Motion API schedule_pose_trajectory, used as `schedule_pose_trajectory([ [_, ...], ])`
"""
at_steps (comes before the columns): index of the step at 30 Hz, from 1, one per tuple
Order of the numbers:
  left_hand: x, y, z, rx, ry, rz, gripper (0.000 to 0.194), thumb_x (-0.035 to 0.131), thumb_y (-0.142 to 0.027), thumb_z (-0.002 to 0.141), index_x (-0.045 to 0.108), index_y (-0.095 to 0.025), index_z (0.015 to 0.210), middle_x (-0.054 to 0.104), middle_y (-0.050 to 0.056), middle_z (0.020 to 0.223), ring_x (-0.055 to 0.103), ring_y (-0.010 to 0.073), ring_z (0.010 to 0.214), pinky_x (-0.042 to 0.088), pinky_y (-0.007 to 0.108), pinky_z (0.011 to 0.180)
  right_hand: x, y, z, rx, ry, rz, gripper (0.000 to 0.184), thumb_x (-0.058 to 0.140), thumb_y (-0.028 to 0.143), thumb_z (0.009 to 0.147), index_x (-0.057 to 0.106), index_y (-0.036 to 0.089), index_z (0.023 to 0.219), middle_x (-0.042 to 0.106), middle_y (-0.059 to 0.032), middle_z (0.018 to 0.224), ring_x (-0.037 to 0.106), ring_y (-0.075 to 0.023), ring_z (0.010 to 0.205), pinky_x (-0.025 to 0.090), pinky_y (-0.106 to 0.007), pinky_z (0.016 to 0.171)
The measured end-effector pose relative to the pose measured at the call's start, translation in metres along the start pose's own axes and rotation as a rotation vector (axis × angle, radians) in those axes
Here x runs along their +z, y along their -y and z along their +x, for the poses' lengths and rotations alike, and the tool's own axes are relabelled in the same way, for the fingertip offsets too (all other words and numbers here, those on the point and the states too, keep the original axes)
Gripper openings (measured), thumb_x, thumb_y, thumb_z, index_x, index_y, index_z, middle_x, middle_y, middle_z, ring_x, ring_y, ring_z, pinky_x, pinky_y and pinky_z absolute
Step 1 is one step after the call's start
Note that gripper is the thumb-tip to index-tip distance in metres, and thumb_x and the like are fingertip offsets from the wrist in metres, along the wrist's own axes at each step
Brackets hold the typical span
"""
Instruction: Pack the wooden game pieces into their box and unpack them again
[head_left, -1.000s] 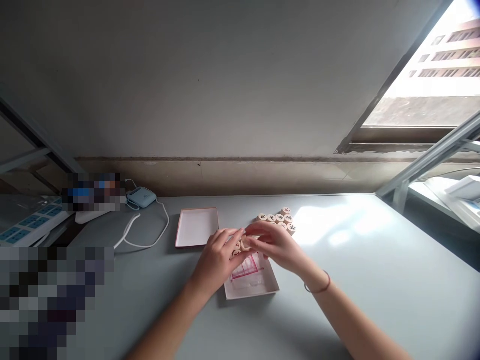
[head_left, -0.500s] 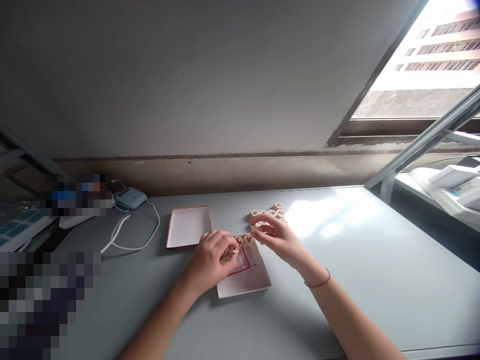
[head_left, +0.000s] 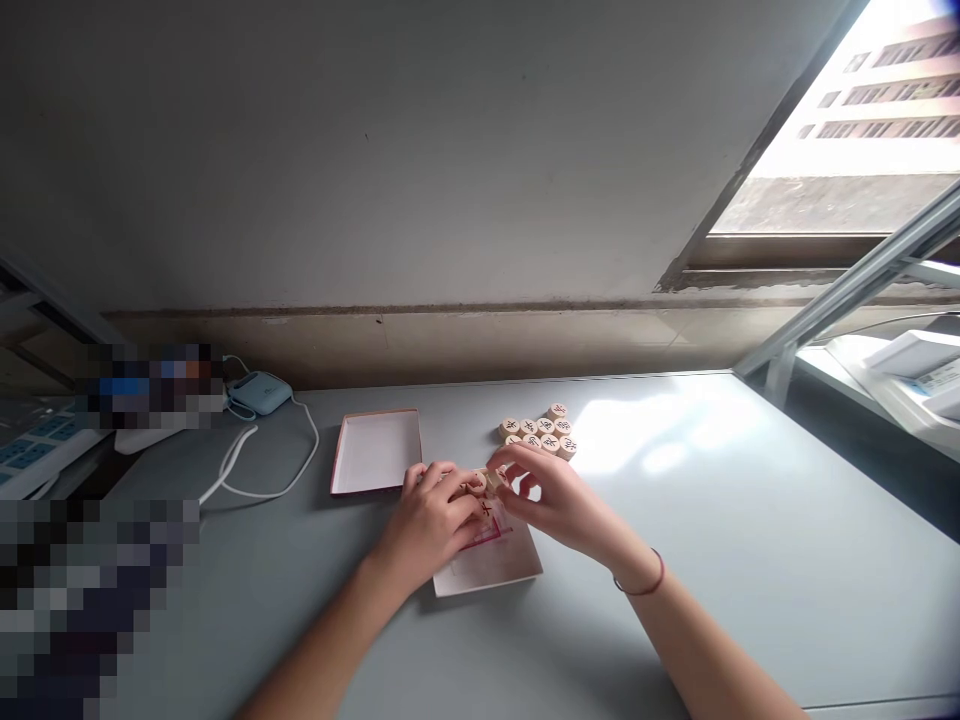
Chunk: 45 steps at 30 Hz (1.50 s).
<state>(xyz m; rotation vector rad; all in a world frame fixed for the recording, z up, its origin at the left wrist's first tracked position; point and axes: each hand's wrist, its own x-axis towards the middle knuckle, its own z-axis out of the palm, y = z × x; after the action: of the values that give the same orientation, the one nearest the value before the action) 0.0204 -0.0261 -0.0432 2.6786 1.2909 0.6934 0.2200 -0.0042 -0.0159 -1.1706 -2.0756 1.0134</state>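
My left hand [head_left: 435, 520] and my right hand [head_left: 551, 500] meet over the far end of a shallow white box [head_left: 495, 565] on the grey table. Both have curled fingers closed on round wooden chess pieces [head_left: 484, 483] held between them. A red and white printed sheet [head_left: 487, 530] lies inside the box under my fingers. Just beyond my right hand, a cluster of several wooden chess pieces [head_left: 540, 432] lies flat on the table, marked faces up.
A pink-edged box lid [head_left: 377, 451] lies open side up to the left of the box. Further left sit a small blue device [head_left: 259, 393] with a white cable [head_left: 262, 470] and a power strip [head_left: 34, 450]. A window and metal rail [head_left: 840, 290] stand at right.
My right hand has come back from the cluster of pieces to the box, meeting my left hand. The cluster beyond it is now fully uncovered.
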Motion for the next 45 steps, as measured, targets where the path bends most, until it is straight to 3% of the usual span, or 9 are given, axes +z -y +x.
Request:
schedule_pose_trajectory([
  [2,-0.001,0.002,-0.001,-0.017,-0.001,0.0,0.005,0.062,-0.026,0.087,0.066,-0.025,0.087,0.066,0.003,0.112,0.056,0.023,0.101,0.042,0.039,0.084,0.001,0.002,-0.002,-0.017,0.034,-0.104,0.016,0.053,0.013,0.081,0.057,0.023,0.093,0.059,-0.0019,0.089,0.056,-0.0144,0.076,0.048,-0.026,0.062],
  [6,0.0,0.009,-0.004,-0.098,-0.001,0.022,0.025,0.067,-0.038,0.082,0.063,-0.024,0.103,0.062,0.008,0.118,0.054,0.0268,0.11,0.044,0.044,0.09,0.01,0.006,-0.005,-0.059,0.095,-0.302,0.019,0.054,0.005,0.079,0.057,0.021,0.09,0.059,-0.002,0.089,0.055,-0.0131,0.068,0.045,-0.025,0.058],
  [12,0.005,0.017,-0.009,-0.171,0.099,0.048,0.053,0.067,-0.034,0.079,0.051,-0.02,0.128,0.057,0.013,0.132,0.048,0.0303,0.126,0.038,0.051,0.105,0.019,0.008,-0.004,-0.151,0.129,-0.532,0.014,0.053,0.007,0.084,0.058,0.018,0.078,0.06,-0.0054,0.092,0.056,-0.0145,0.068,0.044,-0.027,0.059],
  [25,0.008,0.019,-0.01,-0.179,0.156,-0.028,0.049,0.059,-0.038,0.087,0.049,-0.023,0.132,0.061,0.009,0.128,0.053,0.0277,0.124,0.028,0.057,0.111,0.025,0.003,-0.003,-0.222,0.087,-0.697,0.008,0.06,0.013,0.083,0.056,0.019,0.081,0.061,-0.0038,0.079,0.058,-0.018,0.07,0.038,-0.028,0.061],
  [28,0.007,0.021,-0.011,-0.163,0.137,-0.018,0.062,0.056,-0.052,0.086,0.042,-0.023,0.138,0.059,0.011,0.13,0.052,0.0287,0.124,0.026,0.058,0.111,0.009,0.001,0.002,-0.102,0.022,-0.573,0.01,0.062,0.029,0.085,0.057,0.02,0.086,0.063,-0.0036,0.082,0.059,-0.0174,0.069,0.039,-0.027,0.059],
  [32,0.002,0.022,-0.009,-0.163,0.092,0.001,0.076,0.047,-0.065,0.084,0.033,-0.021,0.144,0.054,0.014,0.136,0.047,0.031,0.128,0.026,0.061,0.11,-0.031,-0.017,0.025,0.248,-0.353,-0.646,0.019,0.052,0.037,0.09,0.058,0.02,0.09,0.066,-0.007,0.093,0.06,-0.0178,0.069,0.037,-0.026,0.056],
  [34,0.0,0.021,-0.007,-0.158,0.066,0.003,0.072,0.044,-0.064,0.087,0.034,-0.02,0.143,0.054,0.014,0.135,0.046,0.0306,0.128,0.026,0.061,0.11,-0.05,-0.029,0.042,0.425,-0.43,-0.749,0.024,0.045,0.039,0.092,0.058,0.019,0.095,0.066,-0.0096,0.095,0.062,-0.0208,0.074,0.035,-0.027,0.054],
  [39,-0.013,0.018,0.002,-0.11,0.005,-0.041,0.055,0.046,-0.051,0.092,0.041,-0.024,0.139,0.059,0.009,0.126,0.051,0.0259,0.122,0.034,0.053,0.109,-0.072,-0.049,0.078,0.69,-0.162,-0.797,0.033,0.051,0.046,0.085,0.062,0.016,0.092,0.067,-0.0144,0.088,0.064,-0.0273,0.081,0.039,-0.029,0.056],
  [45,-0.039,0.017,0.016,-0.12,-0.052,-0.097,0.035,0.052,-0.031,0.091,0.055,-0.024,0.125,0.064,0.006,0.115,0.058,0.0232,0.107,0.052,0.039,0.09,-0.076,-0.061,0.09,0.677,-0.077,-0.748,0.016,0.066,0.03,0.072,0.066,0.015,0.076,0.067,-0.0134,0.079,0.065,-0.0263,0.075,0.041,-0.029,0.055],
])
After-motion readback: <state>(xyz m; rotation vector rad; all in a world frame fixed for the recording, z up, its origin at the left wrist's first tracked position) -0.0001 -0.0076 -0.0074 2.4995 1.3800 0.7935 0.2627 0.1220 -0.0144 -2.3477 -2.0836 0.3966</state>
